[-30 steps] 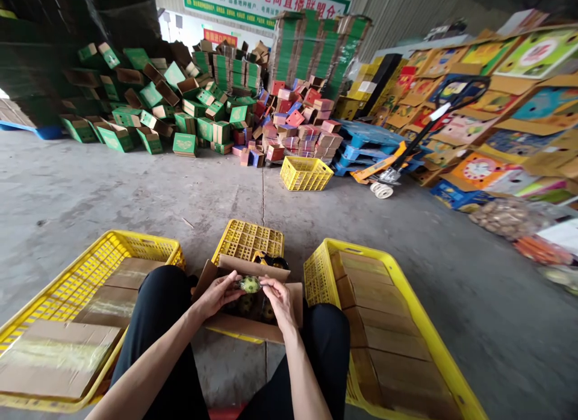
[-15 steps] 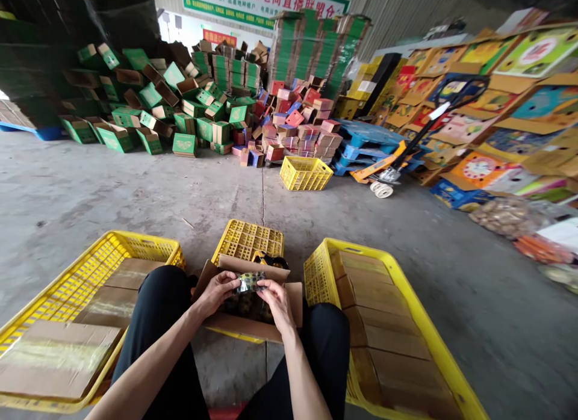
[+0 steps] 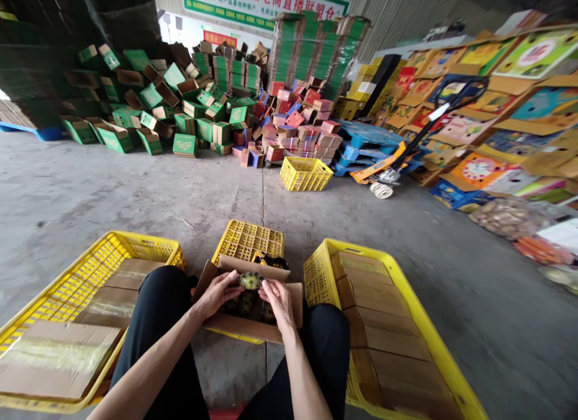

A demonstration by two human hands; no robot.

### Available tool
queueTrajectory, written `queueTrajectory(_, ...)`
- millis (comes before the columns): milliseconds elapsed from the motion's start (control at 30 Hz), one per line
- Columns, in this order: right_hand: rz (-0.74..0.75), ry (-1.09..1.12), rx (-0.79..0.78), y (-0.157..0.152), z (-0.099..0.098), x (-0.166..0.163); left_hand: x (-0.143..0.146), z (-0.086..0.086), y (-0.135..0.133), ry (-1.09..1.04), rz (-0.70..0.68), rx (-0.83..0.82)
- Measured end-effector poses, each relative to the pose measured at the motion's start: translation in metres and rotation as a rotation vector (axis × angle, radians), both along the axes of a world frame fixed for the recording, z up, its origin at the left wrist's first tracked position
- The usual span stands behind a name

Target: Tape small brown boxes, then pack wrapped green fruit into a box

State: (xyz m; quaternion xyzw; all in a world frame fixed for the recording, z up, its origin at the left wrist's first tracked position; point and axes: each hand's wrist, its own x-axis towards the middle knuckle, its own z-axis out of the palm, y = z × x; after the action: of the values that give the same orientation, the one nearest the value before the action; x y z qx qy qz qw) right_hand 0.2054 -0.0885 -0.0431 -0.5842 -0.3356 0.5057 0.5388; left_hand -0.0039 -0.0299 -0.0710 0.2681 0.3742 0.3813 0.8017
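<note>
I sit with an open cardboard box (image 3: 253,327) between my knees. My left hand (image 3: 218,293) and my right hand (image 3: 278,302) both pinch a small round green-yellow fruit (image 3: 250,280) just above the box. Dark round items, hard to make out, lie inside the box under my fingers. Behind the box stands an upturned yellow crate (image 3: 249,239) with a dark object on its near edge.
A yellow crate (image 3: 97,269) with sealed cartons is on my left; another yellow crate (image 3: 422,348) with cartons is on my right. Further off stand a yellow basket (image 3: 306,173), a pallet jack (image 3: 392,167), piles of green boxes (image 3: 149,107) and stacked colourful cartons (image 3: 506,107).
The fruit has turned in my fingers and sits a little higher toward the box's far flap. My hands stayed over the box.
</note>
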Motion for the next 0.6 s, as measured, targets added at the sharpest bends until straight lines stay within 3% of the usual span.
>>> queueTrajectory(600,0.037,-0.051,0.098,-0.0002,0.0010,0.0002,0.0016,-0.0091,0.0017,-0.039,0.004,-0.028)
